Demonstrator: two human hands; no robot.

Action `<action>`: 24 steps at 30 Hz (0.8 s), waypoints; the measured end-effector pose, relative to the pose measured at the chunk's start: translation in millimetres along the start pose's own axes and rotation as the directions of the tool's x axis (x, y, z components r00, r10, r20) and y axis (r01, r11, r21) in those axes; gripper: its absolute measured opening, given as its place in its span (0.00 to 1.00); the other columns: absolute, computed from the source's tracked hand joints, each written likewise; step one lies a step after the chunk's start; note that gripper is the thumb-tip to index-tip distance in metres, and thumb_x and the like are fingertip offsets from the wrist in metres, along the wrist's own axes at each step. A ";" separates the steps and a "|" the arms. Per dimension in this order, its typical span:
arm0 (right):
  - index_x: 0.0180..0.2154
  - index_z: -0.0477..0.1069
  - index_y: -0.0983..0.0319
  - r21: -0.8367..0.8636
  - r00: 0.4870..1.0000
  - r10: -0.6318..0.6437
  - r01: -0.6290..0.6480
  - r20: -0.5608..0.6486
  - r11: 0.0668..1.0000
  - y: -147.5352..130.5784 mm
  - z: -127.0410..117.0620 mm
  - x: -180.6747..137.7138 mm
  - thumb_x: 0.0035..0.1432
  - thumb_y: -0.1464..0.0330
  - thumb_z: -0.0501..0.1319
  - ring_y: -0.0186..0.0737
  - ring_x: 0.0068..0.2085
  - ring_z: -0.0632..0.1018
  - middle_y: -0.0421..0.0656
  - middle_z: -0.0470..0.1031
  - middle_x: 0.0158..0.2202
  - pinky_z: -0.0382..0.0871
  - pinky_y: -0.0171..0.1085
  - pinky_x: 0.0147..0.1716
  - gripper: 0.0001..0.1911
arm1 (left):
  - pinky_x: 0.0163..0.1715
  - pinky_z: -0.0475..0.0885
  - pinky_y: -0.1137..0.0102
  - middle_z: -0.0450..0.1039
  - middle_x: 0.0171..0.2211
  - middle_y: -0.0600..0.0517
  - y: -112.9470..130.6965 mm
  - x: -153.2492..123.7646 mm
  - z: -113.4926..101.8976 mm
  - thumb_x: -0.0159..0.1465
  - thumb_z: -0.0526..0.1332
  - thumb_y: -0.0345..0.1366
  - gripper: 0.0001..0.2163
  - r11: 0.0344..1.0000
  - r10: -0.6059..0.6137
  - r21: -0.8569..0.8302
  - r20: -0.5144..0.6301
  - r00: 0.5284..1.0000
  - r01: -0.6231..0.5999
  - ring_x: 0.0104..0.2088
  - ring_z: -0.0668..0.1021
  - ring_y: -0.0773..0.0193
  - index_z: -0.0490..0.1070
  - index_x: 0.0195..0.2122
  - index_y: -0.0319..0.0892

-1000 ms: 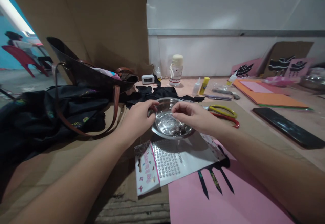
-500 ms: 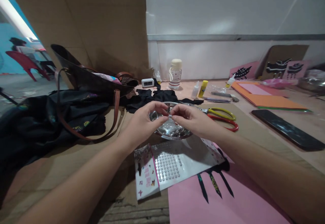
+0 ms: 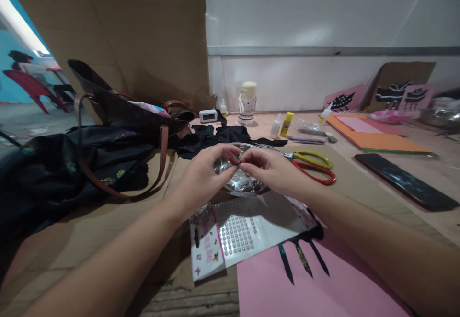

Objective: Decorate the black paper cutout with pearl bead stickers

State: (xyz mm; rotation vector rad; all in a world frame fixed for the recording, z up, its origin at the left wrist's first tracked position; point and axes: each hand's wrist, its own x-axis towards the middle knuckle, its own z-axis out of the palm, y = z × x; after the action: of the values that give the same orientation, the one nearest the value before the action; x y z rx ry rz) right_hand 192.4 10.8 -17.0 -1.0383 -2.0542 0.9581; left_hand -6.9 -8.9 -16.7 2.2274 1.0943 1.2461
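My left hand (image 3: 203,175) and my right hand (image 3: 273,168) meet fingertip to fingertip above a shiny metal bowl (image 3: 240,182) holding small glittery bits. Both hands pinch something tiny between thumb and forefinger; I cannot make out what it is. Just in front of the bowl lies a sheet of pearl stickers (image 3: 237,233) in a clear packet. Under my right forearm is a pink paper sheet (image 3: 287,288) with black cut-out strips (image 3: 302,254) on it.
Red and yellow-handled scissors (image 3: 312,164) lie right of the bowl. A brown handbag (image 3: 122,111) and black cloth (image 3: 64,164) fill the left. A phone (image 3: 406,180), glue stick (image 3: 286,123), small bottles, white jar (image 3: 247,101), orange paper (image 3: 381,140) and cardboard wall surround.
My left hand left the bowl's rim and rose to meet my right hand; both now pinch together above the bowl. The view shifted slightly.
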 end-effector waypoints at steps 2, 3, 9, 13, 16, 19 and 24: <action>0.36 0.71 0.60 -0.007 1.000 0.005 -0.005 0.007 1.000 -0.2 -0.3 0.1 0.62 0.62 0.59 0.35 0.31 0.69 0.38 0.70 0.31 0.61 0.37 0.30 0.08 | 0.47 0.71 0.68 0.77 0.38 0.55 -0.3 -0.1 1.0 0.63 0.64 0.29 0.11 0.998 -0.036 -0.042 0.004 0.999 0.036 0.41 0.78 0.65 0.73 0.46 0.44; 0.35 0.70 0.60 0.001 1.000 0.005 -0.005 0.011 1.000 -0.7 -0.6 0.1 0.63 0.63 0.59 0.35 0.31 0.69 0.38 0.69 0.31 0.60 0.37 0.30 0.08 | 0.47 0.71 0.68 0.77 0.38 0.55 -0.6 -0.1 1.3 0.63 0.64 0.30 0.11 0.995 -0.069 -0.068 0.008 0.998 0.070 0.40 0.78 0.64 0.73 0.47 0.44; 0.35 0.68 0.60 0.176 0.998 0.029 -0.038 0.051 0.984 -6.3 -1.7 0.0 0.62 0.65 0.59 0.34 0.31 0.68 0.37 0.68 0.29 0.60 0.36 0.30 0.06 | 0.45 0.70 0.67 0.78 0.38 0.53 -5.4 1.3 2.4 0.64 0.65 0.35 0.11 0.951 -0.205 -0.228 0.041 0.978 0.209 0.41 0.78 0.62 0.73 0.47 0.44; 0.35 0.67 0.60 0.210 0.998 0.046 -0.056 0.052 0.976 -7.8 -1.3 0.2 0.63 0.65 0.59 0.34 0.30 0.68 0.37 0.68 0.29 0.60 0.36 0.29 0.05 | 0.45 0.71 0.66 0.78 0.39 0.51 -6.2 2.3 3.2 0.65 0.65 0.36 0.11 0.917 -0.238 -0.316 0.065 0.969 0.246 0.41 0.79 0.61 0.73 0.48 0.41; 0.35 0.67 0.60 0.224 0.998 0.043 -0.053 0.052 0.973 -6.2 -1.2 0.7 0.63 0.65 0.59 0.34 0.31 0.69 0.37 0.69 0.29 0.61 0.36 0.30 0.06 | 0.44 0.71 0.67 0.78 0.39 0.51 -6.0 2.0 3.5 0.65 0.64 0.36 0.12 0.907 -0.241 -0.337 0.077 0.968 0.252 0.42 0.79 0.61 0.72 0.49 0.41; 0.36 0.67 0.60 0.233 0.998 0.032 -0.042 0.047 0.972 -3.5 -1.3 1.2 0.64 0.65 0.59 0.34 0.31 0.69 0.37 0.69 0.29 0.61 0.36 0.30 0.06 | 0.43 0.71 0.67 0.78 0.39 0.52 -6.5 1.1 3.6 0.64 0.65 0.36 0.13 0.913 -0.239 -0.321 0.079 0.968 0.252 0.42 0.79 0.62 0.72 0.50 0.43; 0.35 0.68 0.60 0.202 0.998 0.033 -0.043 0.054 0.978 -2.2 -2.0 0.6 0.64 0.65 0.58 0.34 0.30 0.68 0.37 0.68 0.29 0.60 0.36 0.29 0.06 | 0.44 0.70 0.68 0.77 0.38 0.53 -6.5 0.3 3.7 0.63 0.67 0.35 0.15 0.923 -0.240 -0.291 0.077 0.968 0.252 0.41 0.78 0.63 0.72 0.51 0.44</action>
State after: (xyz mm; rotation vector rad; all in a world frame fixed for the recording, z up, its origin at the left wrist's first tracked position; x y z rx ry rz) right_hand 192.9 11.0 -14.0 -0.9559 -1.9350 1.1976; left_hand -6.7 -4.3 -22.7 1.8210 1.0536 1.1674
